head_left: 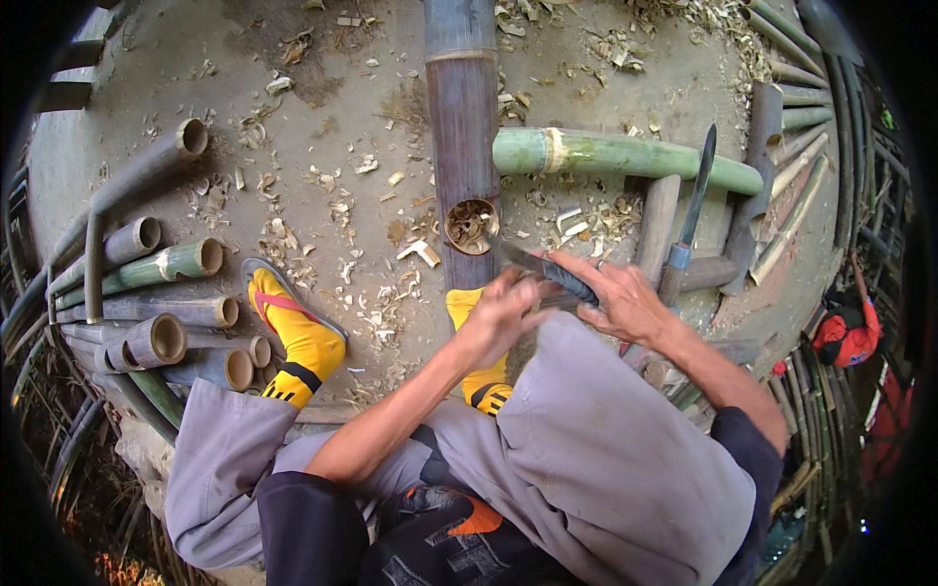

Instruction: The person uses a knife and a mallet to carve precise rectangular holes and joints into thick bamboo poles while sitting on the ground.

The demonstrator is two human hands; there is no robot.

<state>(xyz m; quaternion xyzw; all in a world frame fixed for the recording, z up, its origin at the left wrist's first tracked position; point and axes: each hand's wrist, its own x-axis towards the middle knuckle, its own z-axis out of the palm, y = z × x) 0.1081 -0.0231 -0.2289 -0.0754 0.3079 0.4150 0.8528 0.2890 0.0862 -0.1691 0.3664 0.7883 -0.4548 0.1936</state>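
My right hand (625, 301) is wrapped round the dark handle of a knife (569, 280). Its blade points up and left, toward a dark bamboo pole (464, 127). Close beside the blade and handle is my left hand (498, 317), smeared by motion; whether it touches the knife cannot be made out. Near the knife's tip, the pole shows a round opening packed with shavings (471, 227). A green bamboo length (635, 156) lies crosswise, its left end against the pole. My feet, in yellow socks (305, 337), are either side of the pole's near end.
Cut bamboo tubes (147, 342) are stacked at the left. A long-bladed machete (700, 186) leans among wooden pieces (657, 230) on the right. Pale shavings (342, 215) litter the ground. Bamboo poles (806, 400) line the right edge, near a person in red (850, 334).
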